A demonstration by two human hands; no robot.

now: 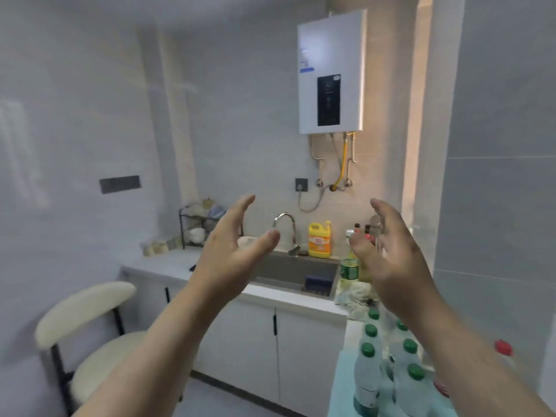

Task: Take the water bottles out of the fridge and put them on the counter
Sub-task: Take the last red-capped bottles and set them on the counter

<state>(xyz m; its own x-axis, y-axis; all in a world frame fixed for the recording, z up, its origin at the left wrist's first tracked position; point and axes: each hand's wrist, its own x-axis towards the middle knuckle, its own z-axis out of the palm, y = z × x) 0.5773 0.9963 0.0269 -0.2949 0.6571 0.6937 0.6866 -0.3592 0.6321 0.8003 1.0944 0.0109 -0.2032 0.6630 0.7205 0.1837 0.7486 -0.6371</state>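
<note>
Water bottles (367, 374) (green-capped) stand lower right; left hand (231, 251) and right hand (397, 260) hover, fingers spread, empty.

The water bottles (391, 359) stand clustered at lower right, the sink (296, 273) behind them, a chair (90, 326) far left.

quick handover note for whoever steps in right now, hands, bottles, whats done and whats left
Left hand: open, empty, raised in front of the sink.
Right hand: open, empty, raised above the bottles.
Water bottles: a cluster with green caps stands upright at lower right on a light blue surface beside the sink counter. One more green-labelled bottle stands by the sink.
Done: several bottles appear already set out.
Left: the fridge is out of view, so whether more remain inside cannot be told. Check it.
</note>
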